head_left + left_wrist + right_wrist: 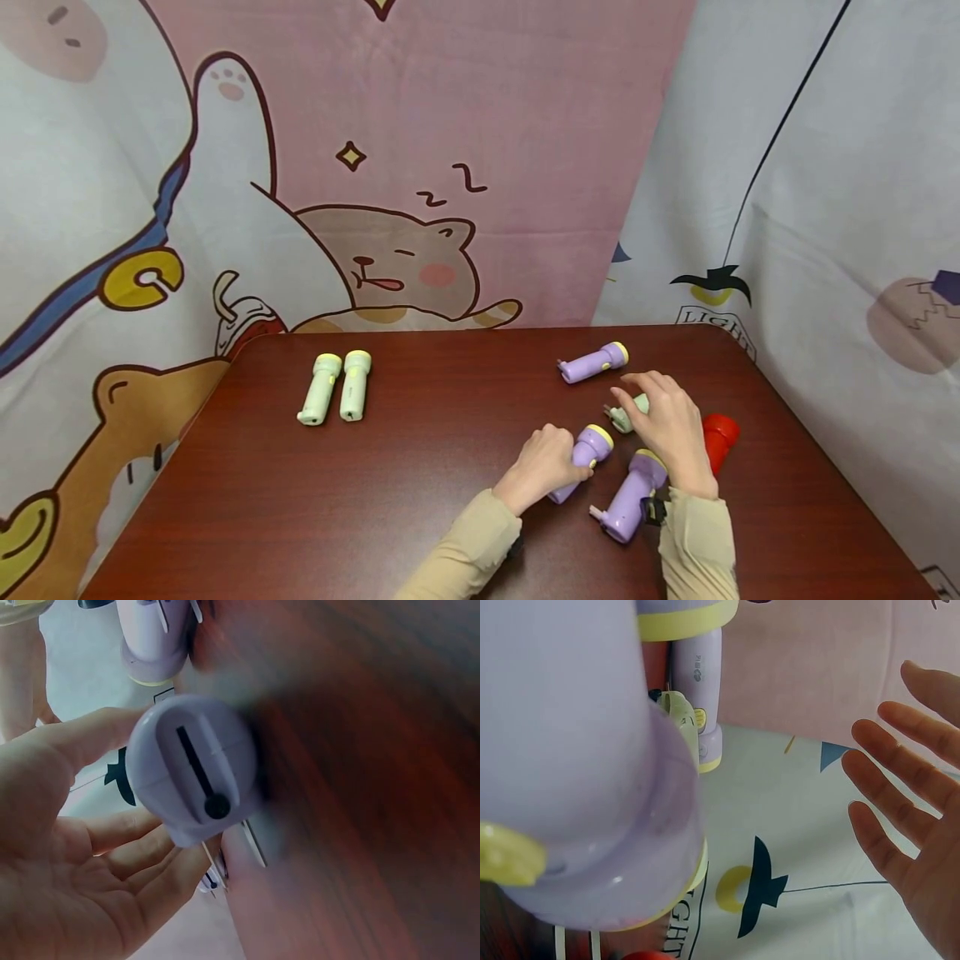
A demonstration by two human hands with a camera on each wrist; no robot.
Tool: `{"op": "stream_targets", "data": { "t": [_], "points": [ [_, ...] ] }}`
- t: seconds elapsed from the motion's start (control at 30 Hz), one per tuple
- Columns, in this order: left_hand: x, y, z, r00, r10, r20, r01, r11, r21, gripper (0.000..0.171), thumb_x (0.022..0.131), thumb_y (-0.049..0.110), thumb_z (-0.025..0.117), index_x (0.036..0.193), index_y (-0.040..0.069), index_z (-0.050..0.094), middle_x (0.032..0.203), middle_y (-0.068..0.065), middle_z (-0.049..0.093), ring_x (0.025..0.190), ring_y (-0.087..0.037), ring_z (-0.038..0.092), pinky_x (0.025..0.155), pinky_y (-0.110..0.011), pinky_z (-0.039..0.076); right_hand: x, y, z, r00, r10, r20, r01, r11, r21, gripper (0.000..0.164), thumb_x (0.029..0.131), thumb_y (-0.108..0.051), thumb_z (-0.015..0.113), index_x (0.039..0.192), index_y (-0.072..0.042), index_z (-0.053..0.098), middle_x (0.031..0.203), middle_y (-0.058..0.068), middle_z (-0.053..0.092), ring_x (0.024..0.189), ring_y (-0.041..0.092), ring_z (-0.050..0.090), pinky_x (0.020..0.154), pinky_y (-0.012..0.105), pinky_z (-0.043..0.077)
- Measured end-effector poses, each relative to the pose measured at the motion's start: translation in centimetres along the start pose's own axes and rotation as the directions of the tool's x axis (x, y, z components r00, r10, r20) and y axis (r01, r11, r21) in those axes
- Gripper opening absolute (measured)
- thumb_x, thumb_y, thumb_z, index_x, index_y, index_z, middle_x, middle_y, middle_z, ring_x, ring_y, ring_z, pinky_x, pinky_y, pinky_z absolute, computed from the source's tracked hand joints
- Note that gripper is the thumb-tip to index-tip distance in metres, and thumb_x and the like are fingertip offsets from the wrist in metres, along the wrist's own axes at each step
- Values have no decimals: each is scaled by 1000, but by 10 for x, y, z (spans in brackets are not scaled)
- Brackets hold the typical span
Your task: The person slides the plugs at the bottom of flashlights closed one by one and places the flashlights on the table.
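My left hand grips a purple flashlight with a yellow rim, thumb on one side and fingers on the other. The left wrist view shows the tail end of this flashlight, with a dark slot, between thumb and fingers. My right hand hovers with fingers spread over a pale green flashlight, partly hidden behind it. In the right wrist view the fingers are extended and hold nothing. Another purple flashlight lies just below the right hand, large in the right wrist view.
Beside the right hand lies a red flashlight. A third purple flashlight lies farther back. Two pale green flashlights lie side by side at the back left of the brown table. A cartoon-printed cloth hangs behind.
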State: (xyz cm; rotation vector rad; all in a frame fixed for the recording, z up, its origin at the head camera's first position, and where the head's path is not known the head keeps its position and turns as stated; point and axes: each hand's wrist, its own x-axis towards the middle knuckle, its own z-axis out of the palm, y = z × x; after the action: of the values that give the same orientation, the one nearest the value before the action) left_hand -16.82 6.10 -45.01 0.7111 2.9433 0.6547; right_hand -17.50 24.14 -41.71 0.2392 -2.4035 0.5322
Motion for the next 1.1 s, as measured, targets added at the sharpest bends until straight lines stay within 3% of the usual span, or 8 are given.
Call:
{"op": "stream_targets", "data": {
  "t": [0.23, 0.57, 0.67, 0.8, 1.1],
  "points": [
    [0, -1, -1, 999, -31, -9, 30, 998, -50, 43, 72, 35, 80, 53, 14, 47, 51, 6, 39, 47, -8, 39, 42, -22, 32, 0, -1, 2, 1000, -11, 7, 11, 1000, -2, 24, 80, -24, 75, 97, -7, 70, 89, 8, 69, 84, 28, 62, 67, 48, 50],
    [1, -11, -9, 995, -60, -82, 45, 983, -177, 33, 73, 32, 77, 56, 11, 58, 49, 5, 43, 46, -8, 42, 41, -19, 32, 3, -8, 4, 999, -46, 2, 46, 999, 7, 24, 80, -24, 75, 96, -7, 70, 87, 8, 69, 83, 29, 63, 64, 48, 50],
    [2, -14, -13, 989, -111, -100, 83, 965, -250, 26, 72, 32, 77, 67, 8, 68, 57, 2, 56, 54, -11, 48, 46, -20, 36, 4, -11, 6, 998, -67, -8, 67, 998, 10, 23, 79, -23, 76, 95, -7, 70, 87, 8, 69, 81, 28, 63, 63, 46, 50],
    [3, -19, -19, 976, -178, -127, 129, 937, -324, 32, 72, 34, 78, 83, 4, 74, 72, -6, 68, 65, -16, 56, 53, -22, 41, 5, -16, 8, 996, -93, -5, 93, 996, 13, 24, 78, -24, 77, 94, -7, 70, 86, 8, 69, 79, 26, 62, 63, 43, 49],
    [2, -31, -32, 944, -268, -195, 148, 867, -475, 35, 75, 33, 77, 90, 2, 73, 75, -7, 72, 65, -9, 63, 53, -19, 47, 7, -31, 12, 990, -144, 8, 143, 989, 29, 25, 77, -24, 78, 93, -7, 70, 87, 7, 69, 81, 25, 62, 67, 41, 50]
  ]
}}
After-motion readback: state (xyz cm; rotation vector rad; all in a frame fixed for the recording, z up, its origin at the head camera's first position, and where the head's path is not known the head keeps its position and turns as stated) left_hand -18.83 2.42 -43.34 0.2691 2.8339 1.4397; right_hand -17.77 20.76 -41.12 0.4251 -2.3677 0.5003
